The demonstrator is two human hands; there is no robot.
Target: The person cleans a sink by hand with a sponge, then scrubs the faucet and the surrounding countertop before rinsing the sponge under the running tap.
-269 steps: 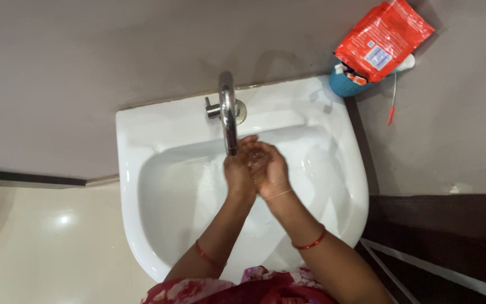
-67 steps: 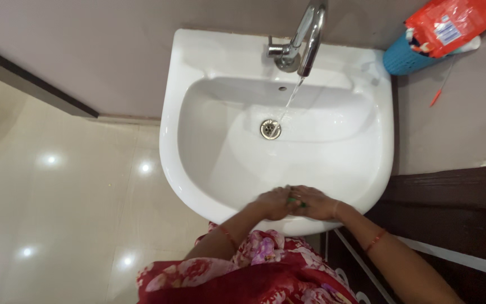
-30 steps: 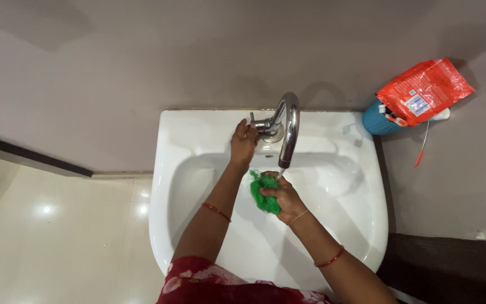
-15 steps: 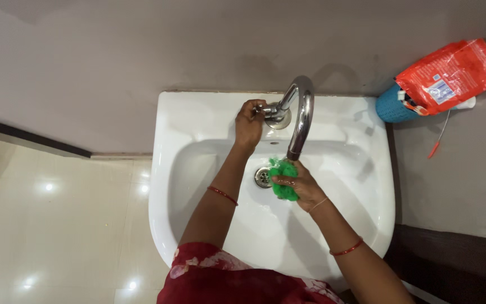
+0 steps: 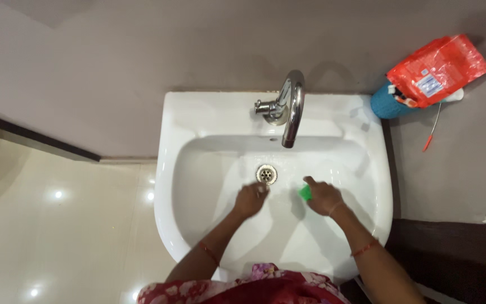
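1. Nearest the camera, a red flowered garment (image 5: 254,287) fills the bottom edge, and both forearms reach forward from it over the front rim of the white washbasin (image 5: 167,186).
2. The left hand (image 5: 250,200) is curled in the bowl, knuckles up, holding nothing that shows; motion blur hides whether it touches the porcelain.
3. The right hand (image 5: 323,196) is closed around a green scrubber (image 5: 305,193), which pokes out at the hand's left side, low in the bowl.
4. The drain (image 5: 266,174) lies just beyond and between the hands; bare porcelain runs out to either side wall.
5. Farther back, the chrome tap (image 5: 291,110) arches over the bowl, well apart from both hands.
6. At the far right corner, a blue cup (image 5: 386,104) carries a red packet (image 5: 437,67).
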